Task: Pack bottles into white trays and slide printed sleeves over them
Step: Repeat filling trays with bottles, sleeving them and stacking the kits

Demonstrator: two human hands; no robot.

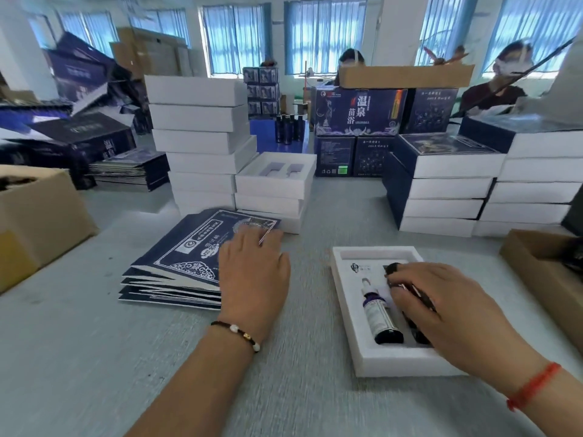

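Note:
A white tray [353, 323] lies on the table in front of me at the right. In its left slot lies a dark bottle with a white cap [380, 313]. My right hand [441, 310] lies over the right slot, its fingers curled on a second dark bottle [410, 291] with a black cap. To the left, a pile of flat printed navy sleeves [186, 260] sits on the table. My left hand [252, 266] rests on the top sleeve with the fingers spread near its far right corner.
Stacks of white trays [198, 143], one open empty tray [277, 175] and sleeved boxes [448, 181] stand behind. Cardboard boxes sit at the left [38, 216] and right [536, 266] edges. Dark bottles [288, 127] stand further back. Two people sit across the table.

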